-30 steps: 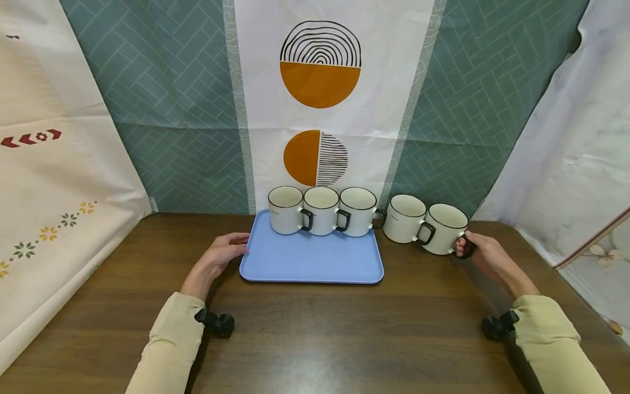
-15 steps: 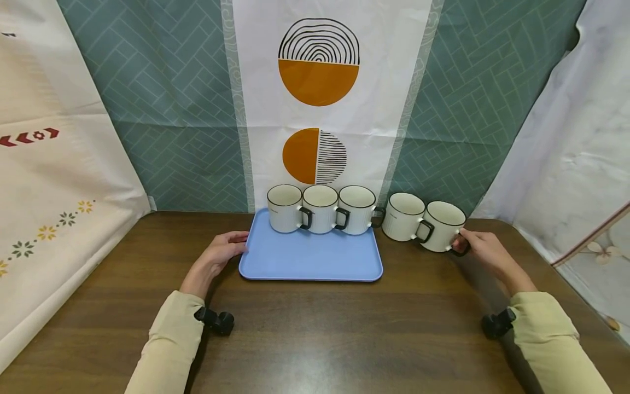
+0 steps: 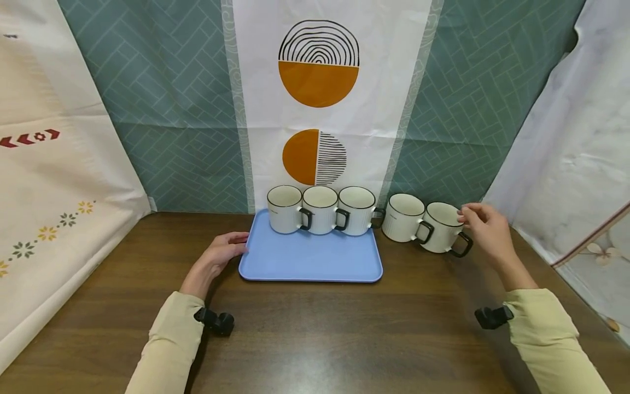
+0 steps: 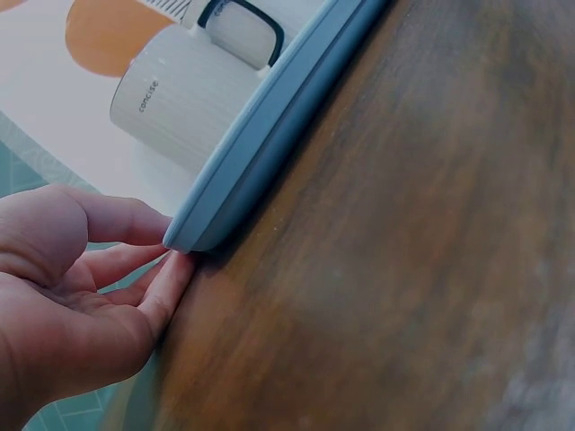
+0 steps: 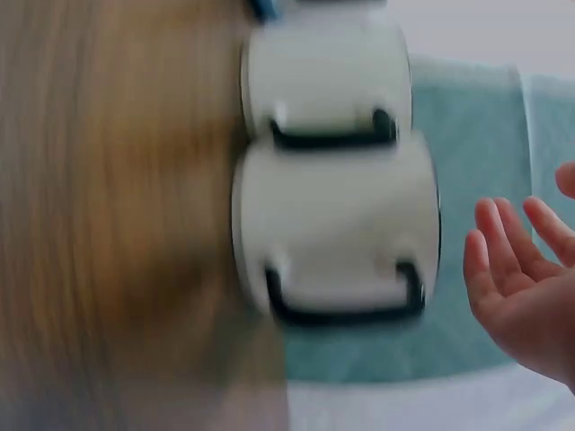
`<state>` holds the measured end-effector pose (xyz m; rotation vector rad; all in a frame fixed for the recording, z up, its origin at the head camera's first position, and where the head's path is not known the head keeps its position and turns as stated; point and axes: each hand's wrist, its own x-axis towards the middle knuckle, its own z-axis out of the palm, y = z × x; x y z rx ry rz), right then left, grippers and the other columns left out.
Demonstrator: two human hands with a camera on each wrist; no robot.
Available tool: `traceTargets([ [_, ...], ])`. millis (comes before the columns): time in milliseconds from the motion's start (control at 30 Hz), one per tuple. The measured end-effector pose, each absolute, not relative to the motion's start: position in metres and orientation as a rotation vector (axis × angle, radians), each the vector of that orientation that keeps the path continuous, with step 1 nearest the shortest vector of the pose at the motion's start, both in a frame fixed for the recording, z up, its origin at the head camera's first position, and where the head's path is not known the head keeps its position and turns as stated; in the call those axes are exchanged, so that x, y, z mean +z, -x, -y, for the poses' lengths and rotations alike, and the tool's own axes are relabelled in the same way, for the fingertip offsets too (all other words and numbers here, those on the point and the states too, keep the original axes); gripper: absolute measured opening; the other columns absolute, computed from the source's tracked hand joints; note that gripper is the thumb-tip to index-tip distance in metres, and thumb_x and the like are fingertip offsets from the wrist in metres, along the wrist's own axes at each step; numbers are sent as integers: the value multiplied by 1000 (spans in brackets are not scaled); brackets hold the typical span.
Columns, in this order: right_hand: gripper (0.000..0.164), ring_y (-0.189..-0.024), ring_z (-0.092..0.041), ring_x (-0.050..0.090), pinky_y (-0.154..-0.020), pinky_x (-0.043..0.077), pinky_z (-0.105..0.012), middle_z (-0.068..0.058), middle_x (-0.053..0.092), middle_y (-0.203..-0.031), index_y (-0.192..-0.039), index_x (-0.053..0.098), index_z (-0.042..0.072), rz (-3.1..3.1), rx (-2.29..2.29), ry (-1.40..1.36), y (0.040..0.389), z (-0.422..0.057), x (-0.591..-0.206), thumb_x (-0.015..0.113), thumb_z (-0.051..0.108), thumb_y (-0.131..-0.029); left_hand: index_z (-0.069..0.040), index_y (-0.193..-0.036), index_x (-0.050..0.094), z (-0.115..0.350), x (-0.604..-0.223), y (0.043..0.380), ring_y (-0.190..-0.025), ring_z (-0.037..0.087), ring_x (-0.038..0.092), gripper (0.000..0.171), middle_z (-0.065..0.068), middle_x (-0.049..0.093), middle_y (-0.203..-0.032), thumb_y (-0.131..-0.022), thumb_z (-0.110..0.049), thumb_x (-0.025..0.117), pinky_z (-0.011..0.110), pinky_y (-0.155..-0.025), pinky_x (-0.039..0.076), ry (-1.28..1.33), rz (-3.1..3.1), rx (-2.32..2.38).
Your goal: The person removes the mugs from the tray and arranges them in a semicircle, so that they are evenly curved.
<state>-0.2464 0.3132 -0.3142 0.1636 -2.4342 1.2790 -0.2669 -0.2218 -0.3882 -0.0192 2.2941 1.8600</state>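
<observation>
"So, where do the mugs stand?"

"Three mugs [image 3: 320,217] stand in a row along the far edge of the blue tray [image 3: 310,260], mid-frame; two more, the inner mug [image 3: 400,223] and the end mug [image 3: 435,236], stand side by side on the bench [image 3: 315,339], right of centre; all five are upright, handles toward the right."

"And the left hand [image 3: 220,257]?"

"Left of centre, at the tray's left edge; in the left wrist view its fingers [image 4: 166,289] and thumb pinch the tray's corner; a mug lettered 'concise' stands beyond."

"What of the right hand [image 3: 487,232]?"

"Right of centre, just above the end mug's rim; its fingers are loosely bent and grasp nothing; the right wrist view shows them at the right edge, apart from that mug and its black handle [image 5: 350,317], both blurred."

"Behind?"

"A white cloth panel [image 3: 379,65] with orange half-circles, upper centre; green cloth [image 3: 172,87] flanks it."
</observation>
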Motion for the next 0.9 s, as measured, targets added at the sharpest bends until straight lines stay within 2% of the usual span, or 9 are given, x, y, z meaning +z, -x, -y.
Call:
traceTargets([
  [100,41,-87,6,59,-75,49,-13,7,62,-102,-127,48,-14,2404,1395,-307,247,-287,-314,47,19,-102,15,-142,31,223,-389,267,-124,38,40,53,33,35,-141,-93,7,49,46,-108,33,23,-2291,1854],
  [167,42,-93,3,61,-79,50,-15,-9,64,-112,-129,46,-14,2420,1474,-385,249,-270,-316,48,18,-102,15,-142,31,224,-389,266,-124,37,40,53,34,35,-141,-93,7,49,45,-107,34,13,-2290,1859],
  [233,45,-102,-5,61,-84,50,-20,-22,59,-122,-133,44,-13,2458,1541,-436,252,-254,-318,47,21,-103,16,-141,32,224,-390,266,-123,36,41,52,34,36,-140,-93,6,49,40,-105,38,6,-2298,1856],
  [300,48,-112,-18,59,-92,49,-28,-30,52,-130,-135,42,-13,2485,1604,-480,256,-241,-321,44,23,-104,16,-141,32,223,-390,265,-122,35,42,52,33,36,-140,-93,6,49,36,-102,40,2,-2298,1861],
  [433,53,-129,-40,42,-104,38,-45,-33,42,-139,-139,35,-14,2485,1728,-485,264,-222,-331,39,26,-105,15,-141,33,222,-391,265,-123,36,42,52,33,36,-140,-93,6,50,37,-103,40,-3,-2286,1870],
  [567,60,-136,-40,30,-109,30,-49,-32,30,-148,-145,26,-13,2533,1726,-413,272,-207,-340,42,27,-104,16,-139,36,223,-393,265,-120,34,44,54,33,39,-137,-91,4,55,41,-105,38,-50,-2271,1892],
  [667,66,-139,-38,26,-111,27,-47,-28,25,-152,-149,20,-9,2616,1626,-318,279,-195,-347,47,28,-102,16,-136,40,226,-393,265,-113,30,49,54,32,44,-132,-88,2,59,38,-101,42,-109,-2259,1923],
  [800,62,-136,-39,32,-109,30,-46,-29,29,-150,-148,22,-10,2603,1532,-195,287,-180,-355,50,19,-100,16,-138,38,225,-391,265,-117,32,47,54,33,42,-135,-89,3,57,38,-102,41,-103,-2269,1905],
  [900,55,-130,-39,40,-105,35,-46,-30,37,-142,-145,26,-11,2549,1498,-135,291,-169,-359,48,10,-99,16,-141,33,224,-389,265,-123,37,42,54,34,37,-140,-91,5,51,44,-106,36,-46,-2297,1857],
])
